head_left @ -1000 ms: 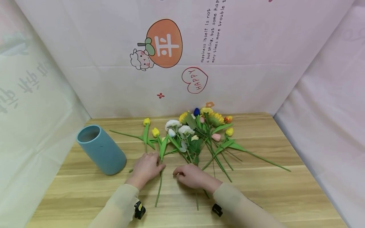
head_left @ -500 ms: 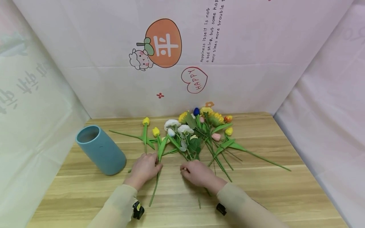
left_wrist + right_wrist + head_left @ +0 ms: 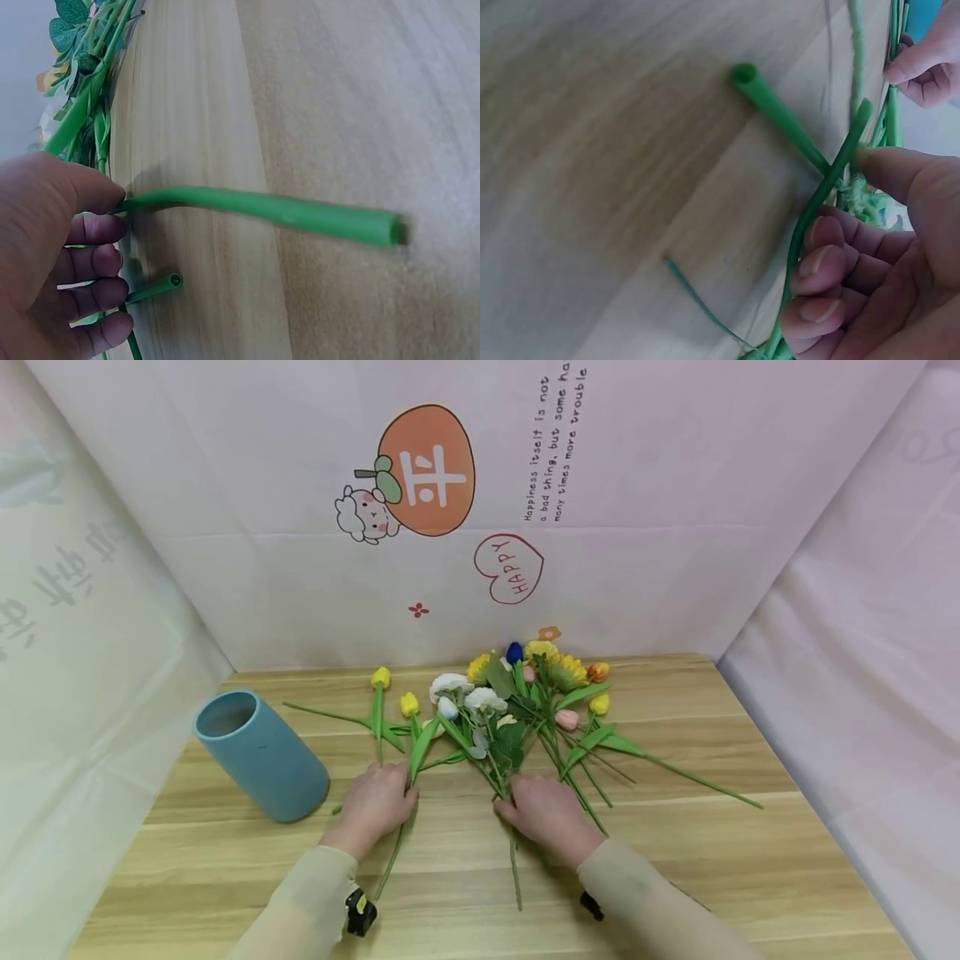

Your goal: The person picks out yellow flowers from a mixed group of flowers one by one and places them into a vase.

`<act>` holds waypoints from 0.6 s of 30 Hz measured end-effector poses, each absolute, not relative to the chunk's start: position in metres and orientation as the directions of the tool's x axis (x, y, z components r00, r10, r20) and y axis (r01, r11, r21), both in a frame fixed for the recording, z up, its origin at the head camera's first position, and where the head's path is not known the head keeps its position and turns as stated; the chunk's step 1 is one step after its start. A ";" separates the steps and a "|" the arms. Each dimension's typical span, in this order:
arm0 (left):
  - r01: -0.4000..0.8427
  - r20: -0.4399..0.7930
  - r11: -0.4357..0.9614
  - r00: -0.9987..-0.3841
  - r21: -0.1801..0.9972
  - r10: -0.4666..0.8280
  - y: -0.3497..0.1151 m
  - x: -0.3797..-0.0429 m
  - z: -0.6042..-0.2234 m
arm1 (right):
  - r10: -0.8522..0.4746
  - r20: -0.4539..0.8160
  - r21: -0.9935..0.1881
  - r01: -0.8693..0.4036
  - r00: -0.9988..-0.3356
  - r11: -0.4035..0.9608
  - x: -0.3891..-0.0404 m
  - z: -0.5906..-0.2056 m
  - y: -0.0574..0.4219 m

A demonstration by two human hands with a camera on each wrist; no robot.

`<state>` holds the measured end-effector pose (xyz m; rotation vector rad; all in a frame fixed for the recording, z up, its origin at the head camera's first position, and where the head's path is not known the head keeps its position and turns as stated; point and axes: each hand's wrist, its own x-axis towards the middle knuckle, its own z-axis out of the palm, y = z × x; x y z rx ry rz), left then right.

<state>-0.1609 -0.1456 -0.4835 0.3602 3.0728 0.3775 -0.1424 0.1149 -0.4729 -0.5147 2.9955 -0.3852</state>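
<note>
My left hand pinches the stem of a yellow tulip between thumb and forefinger, low over the table. In the left wrist view the free end of this green stem sticks out past the fingertips. My right hand is at the stems below the white flowers, its thumb and fingers closing round a pale stem. A darker green stem runs across its fingertips in the right wrist view. Part of the stems is hidden under this hand.
A tall blue vase stands at the left. Another yellow tulip lies behind the left hand. Sunflowers, a pink tulip and a blue tulip lie in a heap at the back. White printed cloth encloses the table.
The right hand has shifted right and its fingers have drawn in on the stems. The left hand still pinches the tulip, whose stem end has swung left.
</note>
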 end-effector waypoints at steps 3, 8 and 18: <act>0.213 -0.002 0.945 -0.975 0.249 0.220 -0.148 -0.161 -0.482 | -0.344 -0.031 -0.286 -0.321 -0.939 0.903 -0.143 -0.474 0.114; 0.172 -0.037 0.935 -0.981 0.311 0.192 -0.152 -0.160 -0.479 | -0.336 -0.040 -0.340 -0.303 -0.941 0.890 -0.147 -0.476 0.113; 0.098 -0.122 0.935 -0.982 0.341 0.147 -0.166 -0.163 -0.468 | -0.266 -0.046 -0.461 -0.216 -0.963 0.861 -0.160 -0.470 0.134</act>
